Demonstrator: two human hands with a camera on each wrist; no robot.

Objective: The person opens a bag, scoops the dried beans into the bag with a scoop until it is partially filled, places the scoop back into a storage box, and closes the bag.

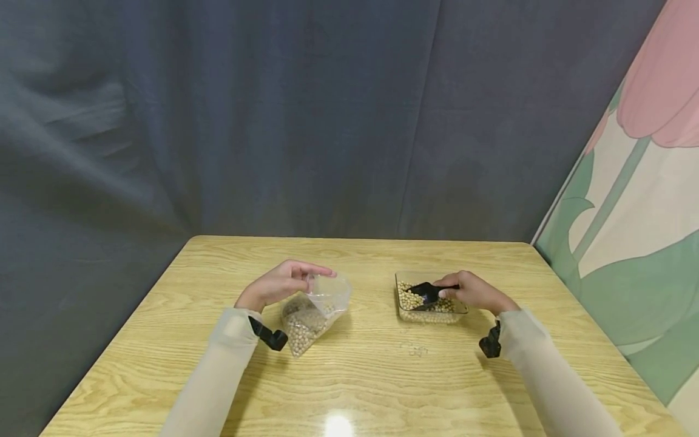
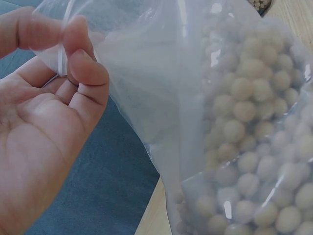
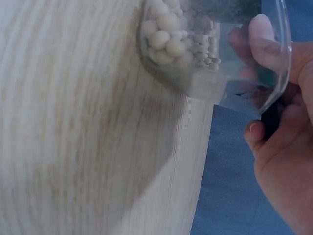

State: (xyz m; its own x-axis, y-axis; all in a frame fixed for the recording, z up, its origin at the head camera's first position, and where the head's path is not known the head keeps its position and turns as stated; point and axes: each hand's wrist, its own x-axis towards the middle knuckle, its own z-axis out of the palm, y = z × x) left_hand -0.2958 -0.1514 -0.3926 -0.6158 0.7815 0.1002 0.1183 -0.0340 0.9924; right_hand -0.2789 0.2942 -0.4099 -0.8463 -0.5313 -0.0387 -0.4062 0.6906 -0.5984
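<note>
A clear plastic zip bag (image 1: 307, 321) partly filled with pale round beans stands on the table at left. My left hand (image 1: 284, 281) pinches its upper edge, and the mouth gapes toward the right. In the left wrist view the fingers hold the bag's film (image 2: 142, 83) by the zip strip, with soybeans (image 2: 254, 98) inside. To the right stands a clear rectangular container (image 1: 434, 317) holding more beans. My right hand (image 1: 474, 291) grips the handle of a black scoop (image 1: 427, 292), whose bowl is down among the beans. Through the container wall the right wrist view shows beans (image 3: 166, 39).
Small clear scraps (image 1: 417, 350) lie on the wooden table (image 1: 349, 388) in front of the container. A dark blue curtain (image 1: 306, 121) hangs behind the table. At the right is a wall panel with a printed flower (image 1: 628, 200).
</note>
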